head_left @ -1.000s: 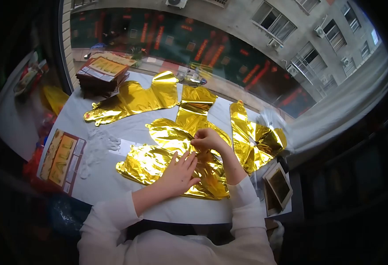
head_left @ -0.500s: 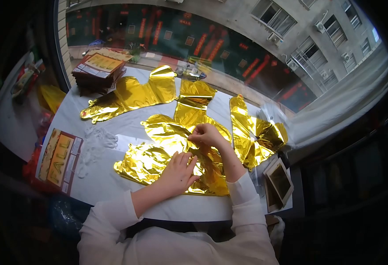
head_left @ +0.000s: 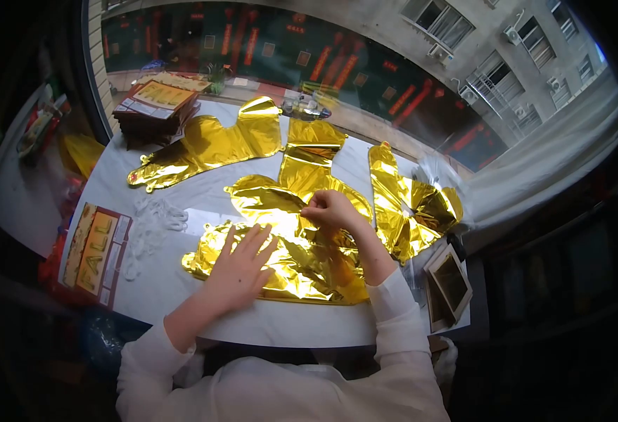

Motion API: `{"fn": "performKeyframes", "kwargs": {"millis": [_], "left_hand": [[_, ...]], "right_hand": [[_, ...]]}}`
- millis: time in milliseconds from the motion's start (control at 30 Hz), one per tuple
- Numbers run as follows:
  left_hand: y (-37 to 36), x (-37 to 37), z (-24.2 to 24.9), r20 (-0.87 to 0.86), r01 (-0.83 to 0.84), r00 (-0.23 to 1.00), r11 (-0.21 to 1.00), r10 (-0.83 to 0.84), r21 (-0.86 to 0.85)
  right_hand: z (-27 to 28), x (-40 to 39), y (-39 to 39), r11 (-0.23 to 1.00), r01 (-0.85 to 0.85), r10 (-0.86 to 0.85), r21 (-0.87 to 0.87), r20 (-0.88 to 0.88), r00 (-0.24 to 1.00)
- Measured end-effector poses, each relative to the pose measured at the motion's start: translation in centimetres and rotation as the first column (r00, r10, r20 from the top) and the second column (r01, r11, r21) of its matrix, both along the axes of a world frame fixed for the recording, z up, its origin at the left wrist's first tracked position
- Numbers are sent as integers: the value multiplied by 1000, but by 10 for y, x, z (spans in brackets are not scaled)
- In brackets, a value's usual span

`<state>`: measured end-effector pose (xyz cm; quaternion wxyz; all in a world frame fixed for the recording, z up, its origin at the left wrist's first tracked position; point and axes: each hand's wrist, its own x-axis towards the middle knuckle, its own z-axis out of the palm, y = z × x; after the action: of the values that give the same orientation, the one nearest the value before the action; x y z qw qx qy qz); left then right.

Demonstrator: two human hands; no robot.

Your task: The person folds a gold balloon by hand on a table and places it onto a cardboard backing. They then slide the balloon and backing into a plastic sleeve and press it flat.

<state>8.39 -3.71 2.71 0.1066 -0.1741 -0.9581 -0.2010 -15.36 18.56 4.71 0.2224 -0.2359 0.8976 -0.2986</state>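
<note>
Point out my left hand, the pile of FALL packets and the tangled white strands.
Left hand [head_left: 237, 276], head view: back of the hand.
Packet pile [head_left: 162, 96], head view: top packet's face.
White strands [head_left: 158, 215], head view: upper tangle.

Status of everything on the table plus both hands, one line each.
Left hand: open, fingers spread over the foil
Right hand: fingers drawn together at the foil, grip unclear
Gold foil under the hands: flat, wrinkled
Far-left gold foil: flat, creased
Right-hand gold foil: crumpled
Printed packs: stacked
FALL pack: lying flat
White string: loose heap
</note>
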Motion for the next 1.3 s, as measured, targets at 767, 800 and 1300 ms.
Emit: {"fn": "performKeyframes", "kwargs": {"millis": [767, 800, 1300], "left_hand": [[-9, -11, -18, -20, -40, 999, 999, 39, -26], [-8, -11, -19, -25, -41, 999, 999, 40, -23], [-5, -11, -26, -49, -68, 996, 998, 68, 9]], "right_hand": [[5, 12, 24, 994, -56, 51, -98, -50, 997], [4, 10, 24, 995, -31, 29, -96, -17, 999], [17, 28, 28, 989, -146, 145, 1, -109, 983]]}}
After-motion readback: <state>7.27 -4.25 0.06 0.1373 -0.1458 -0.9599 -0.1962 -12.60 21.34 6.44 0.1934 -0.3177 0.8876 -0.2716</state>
